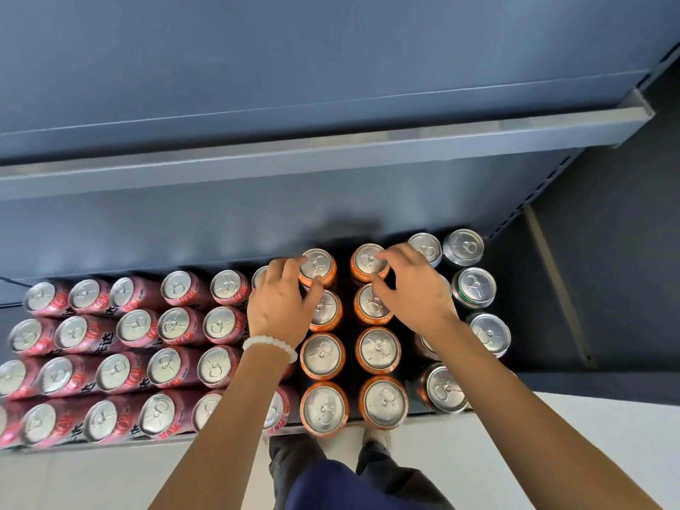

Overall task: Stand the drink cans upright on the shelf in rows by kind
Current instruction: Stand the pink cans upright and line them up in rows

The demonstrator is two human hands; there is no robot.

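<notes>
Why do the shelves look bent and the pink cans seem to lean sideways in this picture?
Head view: the wide-angle lens bows the upper shelf edge and splays the pink cans toward the left border; the orange cans near the middle look straight. Soft overhead light glares on the can tops, and a dark shadow falls on the back panel above the hands.

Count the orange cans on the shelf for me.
8 orange cans, two columns of four. The left hand grips the left back one, the right hand the right back one. None seem hidden.
</notes>
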